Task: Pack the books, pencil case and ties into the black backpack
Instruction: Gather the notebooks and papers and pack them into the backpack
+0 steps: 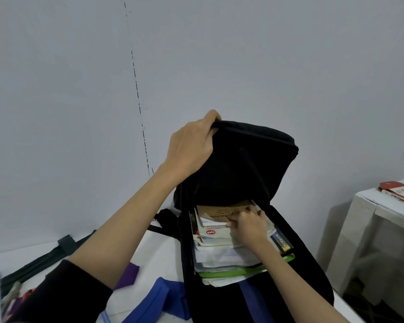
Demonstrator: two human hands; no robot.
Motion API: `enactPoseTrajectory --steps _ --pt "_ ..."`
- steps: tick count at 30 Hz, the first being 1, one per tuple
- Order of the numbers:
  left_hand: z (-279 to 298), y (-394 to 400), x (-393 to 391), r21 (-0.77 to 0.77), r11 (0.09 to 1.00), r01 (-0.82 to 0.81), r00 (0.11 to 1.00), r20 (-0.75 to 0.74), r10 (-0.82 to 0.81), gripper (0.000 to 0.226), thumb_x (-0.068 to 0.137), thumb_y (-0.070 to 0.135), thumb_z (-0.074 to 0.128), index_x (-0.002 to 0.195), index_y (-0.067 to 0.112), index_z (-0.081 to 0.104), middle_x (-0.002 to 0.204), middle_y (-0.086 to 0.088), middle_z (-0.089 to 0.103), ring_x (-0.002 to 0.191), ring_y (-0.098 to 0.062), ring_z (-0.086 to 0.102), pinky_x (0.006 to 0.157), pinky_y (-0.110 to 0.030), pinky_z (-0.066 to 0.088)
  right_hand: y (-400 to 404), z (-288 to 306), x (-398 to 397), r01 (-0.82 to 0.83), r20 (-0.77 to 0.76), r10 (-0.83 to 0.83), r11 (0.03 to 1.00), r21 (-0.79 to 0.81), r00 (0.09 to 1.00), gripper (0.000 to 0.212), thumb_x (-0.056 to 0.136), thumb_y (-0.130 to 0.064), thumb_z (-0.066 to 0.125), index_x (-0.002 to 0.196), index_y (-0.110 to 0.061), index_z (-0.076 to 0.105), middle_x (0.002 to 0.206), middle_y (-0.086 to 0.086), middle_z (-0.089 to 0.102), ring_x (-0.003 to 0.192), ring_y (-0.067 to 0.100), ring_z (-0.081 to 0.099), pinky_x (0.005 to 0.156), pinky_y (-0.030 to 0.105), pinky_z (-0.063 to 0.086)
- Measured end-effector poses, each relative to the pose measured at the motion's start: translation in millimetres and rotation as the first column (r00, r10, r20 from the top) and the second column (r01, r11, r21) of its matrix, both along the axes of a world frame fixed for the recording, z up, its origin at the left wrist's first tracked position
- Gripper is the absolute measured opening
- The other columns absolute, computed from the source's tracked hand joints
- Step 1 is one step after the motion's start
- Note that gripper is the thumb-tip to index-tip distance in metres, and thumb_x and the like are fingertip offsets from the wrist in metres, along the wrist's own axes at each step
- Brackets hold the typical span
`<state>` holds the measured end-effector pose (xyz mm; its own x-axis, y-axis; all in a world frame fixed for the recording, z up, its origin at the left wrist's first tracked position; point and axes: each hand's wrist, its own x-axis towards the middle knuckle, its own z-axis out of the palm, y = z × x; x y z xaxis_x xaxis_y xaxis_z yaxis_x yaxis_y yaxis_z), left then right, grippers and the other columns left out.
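The black backpack [243,164] stands on the table with its main compartment unzipped. My left hand [191,145] grips the top flap and holds it up and back. A stack of books [215,248] and papers fills the opening, with a brown cover on top and a green-edged folder underneath. My right hand [250,226] is inside the opening, fingers curled on the upper books near the brown cover. A purple tie [128,275] and a blue tie [163,297] lie on the table left of the bag. The transparent pencil case [9,299] shows blurred at the bottom left.
A dark green strap or tie [47,257] lies along the wall at the left. A white side table [383,220] with a red and white box [397,192] stands at the right. A plain grey wall rises close behind the backpack.
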<state>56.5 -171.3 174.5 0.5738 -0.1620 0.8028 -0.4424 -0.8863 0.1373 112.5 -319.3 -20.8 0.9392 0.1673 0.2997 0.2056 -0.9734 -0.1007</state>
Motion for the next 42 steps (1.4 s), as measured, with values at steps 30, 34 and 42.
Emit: enactPoseTrajectory --steps 30,34,42 --pt "-84 82 11 -0.339 0.917 -0.209 0.81 -0.586 -0.032 0.021 0.096 0.023 0.049 0.113 0.012 0.055 0.103 -0.007 0.062 0.094 -0.023 0.056 0.078 -0.032 0.044 59 19 -55 -0.451 0.663 0.19 0.858 0.246 0.724 0.013 0.078 -0.011 0.063 0.066 -0.009 0.066 0.065 0.003 0.061 0.058 0.022 0.057 0.057 0.031 0.044" --pt "-135 134 -31 -0.496 0.827 -0.266 0.583 -0.766 -0.271 0.023 0.095 0.035 0.052 0.105 0.015 0.059 0.081 0.001 0.063 0.066 -0.012 0.061 0.054 -0.022 0.047 106 32 -78 -0.605 0.736 0.31 0.779 0.166 0.602 0.016 0.082 -0.014 0.057 0.07 -0.008 0.066 0.068 0.003 0.062 0.062 0.021 0.055 0.063 0.028 0.037" --pt "-215 300 -196 -0.528 0.582 -0.619 0.585 -0.804 -0.106 0.01 0.094 0.023 0.057 0.092 0.015 0.062 0.091 -0.01 0.064 0.063 -0.005 0.064 0.06 -0.024 0.051 253 -5 -127 -0.763 0.474 0.619 0.611 0.211 0.626 0.013 0.067 -0.006 0.074 0.06 -0.011 0.065 0.058 0.0 0.062 0.059 0.021 0.057 0.053 0.031 0.048"
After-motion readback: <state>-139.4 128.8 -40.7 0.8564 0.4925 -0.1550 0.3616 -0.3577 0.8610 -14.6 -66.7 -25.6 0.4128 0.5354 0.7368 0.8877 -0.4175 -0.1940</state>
